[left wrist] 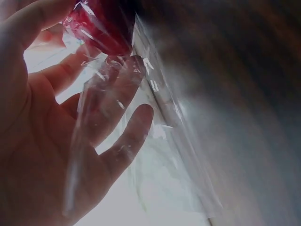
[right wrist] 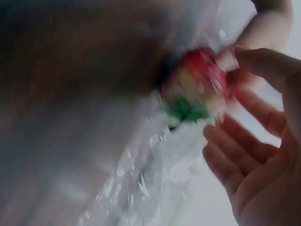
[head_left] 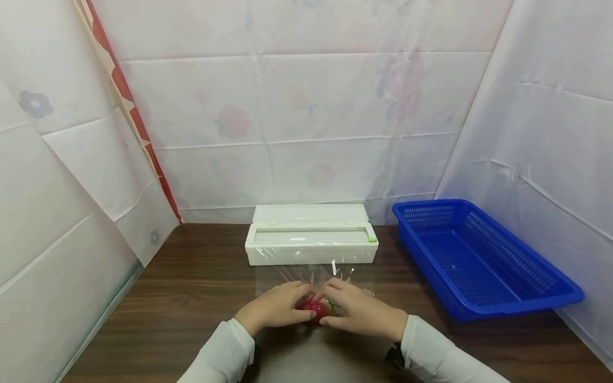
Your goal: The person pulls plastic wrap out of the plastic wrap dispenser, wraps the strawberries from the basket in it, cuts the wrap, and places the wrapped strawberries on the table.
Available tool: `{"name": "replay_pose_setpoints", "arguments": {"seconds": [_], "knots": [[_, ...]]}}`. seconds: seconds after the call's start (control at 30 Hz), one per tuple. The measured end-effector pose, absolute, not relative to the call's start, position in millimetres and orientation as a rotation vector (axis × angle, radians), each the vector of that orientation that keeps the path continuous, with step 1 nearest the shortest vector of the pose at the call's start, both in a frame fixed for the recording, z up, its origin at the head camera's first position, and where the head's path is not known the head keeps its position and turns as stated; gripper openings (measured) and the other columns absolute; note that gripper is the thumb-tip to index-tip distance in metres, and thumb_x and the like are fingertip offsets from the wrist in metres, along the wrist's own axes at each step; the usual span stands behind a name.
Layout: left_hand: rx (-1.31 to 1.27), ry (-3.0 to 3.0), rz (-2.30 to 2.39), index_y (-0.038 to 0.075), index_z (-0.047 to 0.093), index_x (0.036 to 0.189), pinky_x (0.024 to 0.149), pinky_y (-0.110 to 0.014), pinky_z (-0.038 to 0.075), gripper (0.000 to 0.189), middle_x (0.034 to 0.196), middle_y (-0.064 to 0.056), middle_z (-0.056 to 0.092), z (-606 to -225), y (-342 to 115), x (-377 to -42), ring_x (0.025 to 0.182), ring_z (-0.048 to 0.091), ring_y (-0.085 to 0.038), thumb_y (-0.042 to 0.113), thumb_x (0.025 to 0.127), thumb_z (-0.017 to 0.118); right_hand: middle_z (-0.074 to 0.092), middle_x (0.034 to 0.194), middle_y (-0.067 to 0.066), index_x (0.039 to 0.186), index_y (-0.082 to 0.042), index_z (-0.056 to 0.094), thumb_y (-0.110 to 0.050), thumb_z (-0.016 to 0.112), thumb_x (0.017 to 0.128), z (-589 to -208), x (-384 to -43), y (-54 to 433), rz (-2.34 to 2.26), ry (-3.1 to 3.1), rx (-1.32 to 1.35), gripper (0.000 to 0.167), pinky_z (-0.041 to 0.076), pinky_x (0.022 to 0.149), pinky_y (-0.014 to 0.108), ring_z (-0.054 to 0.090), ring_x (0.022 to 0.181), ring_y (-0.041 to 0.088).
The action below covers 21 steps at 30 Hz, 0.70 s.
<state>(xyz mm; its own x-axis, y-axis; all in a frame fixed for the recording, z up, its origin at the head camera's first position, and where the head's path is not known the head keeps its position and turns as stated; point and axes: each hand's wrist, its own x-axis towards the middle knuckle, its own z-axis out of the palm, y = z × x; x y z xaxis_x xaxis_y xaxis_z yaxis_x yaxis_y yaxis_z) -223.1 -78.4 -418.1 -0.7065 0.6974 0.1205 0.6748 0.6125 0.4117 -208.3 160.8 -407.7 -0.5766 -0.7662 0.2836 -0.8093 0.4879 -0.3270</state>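
A red strawberry (head_left: 314, 307) with a green leafy top lies between both hands, with clear cling film (head_left: 282, 274) around it. My left hand (head_left: 276, 306) holds its left side between thumb and fingers. In the left wrist view, the strawberry (left wrist: 106, 26) shines through the film, which also drapes over the lower fingers. On the other side my right hand (head_left: 361, 309) curves its thumb and fingers about the leafy end. The right wrist view is blurred but shows the strawberry (right wrist: 197, 82) with its leaves toward crinkled film (right wrist: 141, 174).
Behind the hands stands a white cling film box (head_left: 311, 254), lid raised, with film stretching from its front across the brown wooden table (head_left: 191, 298). A blue perforated basket (head_left: 479, 308) sits at the right. White patterned sheets (head_left: 306, 106) hang at the back and sides.
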Motion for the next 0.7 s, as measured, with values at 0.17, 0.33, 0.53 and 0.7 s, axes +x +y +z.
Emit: {"name": "replay_pose_setpoints", "arguments": {"seconds": [0.17, 0.33, 0.53, 0.7], "knots": [[1.214, 2.707, 0.727, 0.009, 0.064, 0.128, 0.09, -0.036, 0.052, 0.044, 0.115, -0.002, 0.066, -420.0, -81.9, -227.4, 0.104, 0.06, -0.014, 0.04, 0.097, 0.066, 0.053, 0.111, -0.005, 0.116, -0.015, 0.063, -0.026, 0.081, 0.087, -417.8, -206.9, 150.1, 0.583, -2.665, 1.31, 0.036, 0.045, 0.065, 0.014, 0.049, 0.077, 0.001], [1.229, 2.672, 0.76, 0.006, 0.065, 0.13, 0.095, -0.037, 0.051, 0.045, 0.118, -0.005, 0.068, -423.8, -84.2, -230.4, 0.11, 0.062, -0.016, 0.04, 0.1, 0.061, 0.055, 0.111, -0.004, 0.116, -0.016, 0.062, -0.023, 0.08, 0.088, -422.4, -210.2, 148.6, 0.616, -2.686, 1.276, 0.033, 0.048, 0.068, 0.017, 0.052, 0.081, 0.002], [1.166, 2.615, 0.881, 0.009, 0.065, 0.125, 0.09, -0.034, 0.053, 0.038, 0.11, 0.003, 0.069, -423.7, -86.7, -231.5, 0.101, 0.063, -0.008, 0.039, 0.102, 0.059, 0.058, 0.109, -0.003, 0.118, -0.014, 0.061, -0.022, 0.076, 0.091, -421.7, -215.9, 147.5, 0.625, -2.684, 1.3, 0.032, 0.05, 0.073, 0.02, 0.053, 0.085, 0.005], [1.08, 2.585, 0.896, 0.011, 0.064, 0.124, 0.083, -0.032, 0.054, 0.039, 0.103, 0.008, 0.068, -422.8, -90.5, -231.6, 0.092, 0.061, -0.004, 0.042, 0.102, 0.056, 0.06, 0.109, -0.003, 0.124, -0.016, 0.058, -0.023, 0.072, 0.095, -420.2, -219.0, 146.2, 0.635, -2.718, 1.324, 0.033, 0.051, 0.072, 0.022, 0.055, 0.085, 0.004]]}}
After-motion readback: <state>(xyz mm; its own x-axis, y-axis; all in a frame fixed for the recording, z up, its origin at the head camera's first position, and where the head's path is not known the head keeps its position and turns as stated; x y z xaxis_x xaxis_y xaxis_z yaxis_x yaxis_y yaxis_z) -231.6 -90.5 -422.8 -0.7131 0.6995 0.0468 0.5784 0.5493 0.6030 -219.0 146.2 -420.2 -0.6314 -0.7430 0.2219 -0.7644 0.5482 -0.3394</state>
